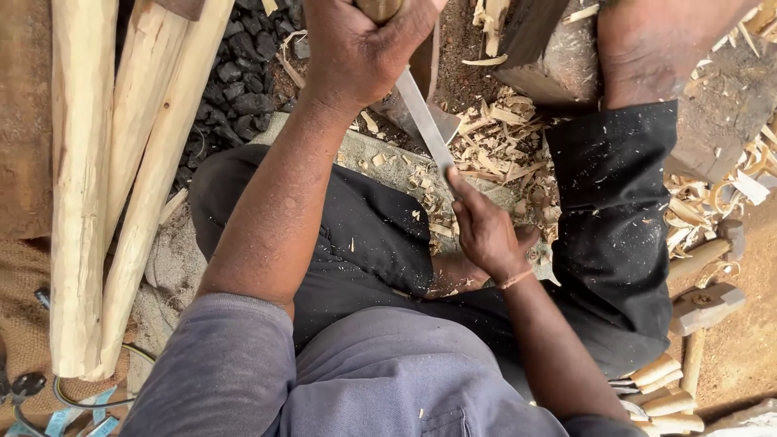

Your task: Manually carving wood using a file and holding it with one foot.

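My left hand [356, 48] is clenched around the wooden handle [377, 8] of a long tool at the top of the view. Its flat metal blade [422, 113] slants down and to the right over my lap. My right hand [486, 233] grips the blade's lower end, with the index finger lying along the metal. Both hands are above my crossed legs in dark trousers [372, 235]. Pale wood shavings [494, 146] lie under and around the blade. What the blade's tip rests on is hidden by my right hand.
Several peeled wooden poles [81, 186] lie at the left beside a pile of black charcoal [243, 89]. A dark wooden block [534, 48] and my bare foot [655, 48] are at the top. A hammer [706, 306] and wooden-handled tools [664, 388] lie at the right.
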